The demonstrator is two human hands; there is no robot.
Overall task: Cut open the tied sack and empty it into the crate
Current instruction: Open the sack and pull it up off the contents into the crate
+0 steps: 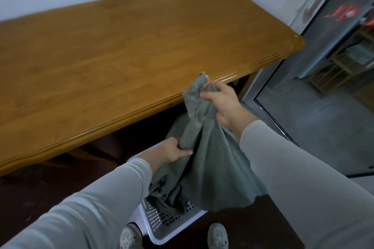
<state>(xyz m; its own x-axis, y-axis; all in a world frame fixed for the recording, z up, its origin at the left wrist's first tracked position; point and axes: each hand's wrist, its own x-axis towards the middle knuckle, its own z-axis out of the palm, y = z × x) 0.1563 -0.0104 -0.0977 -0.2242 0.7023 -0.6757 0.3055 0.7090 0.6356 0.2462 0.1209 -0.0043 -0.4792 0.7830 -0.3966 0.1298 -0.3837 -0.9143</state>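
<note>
A grey-green cloth sack [212, 159] hangs over a white perforated crate [162, 220] on the floor in front of the table. My right hand [221, 103] grips the sack's bunched upper end, level with the table's front edge. My left hand [174, 150] grips a fold of the sack lower down on its left side. The sack's lower part spreads open and dark green cloth [168, 194] from it drapes into the crate. Much of the crate is hidden under the sack.
A large wooden table [111, 50] fills the view ahead, its front edge right behind the sack. A glass door with a metal frame [263, 91] stands to the right. My two shoes [217, 235] are on the dark floor beside the crate.
</note>
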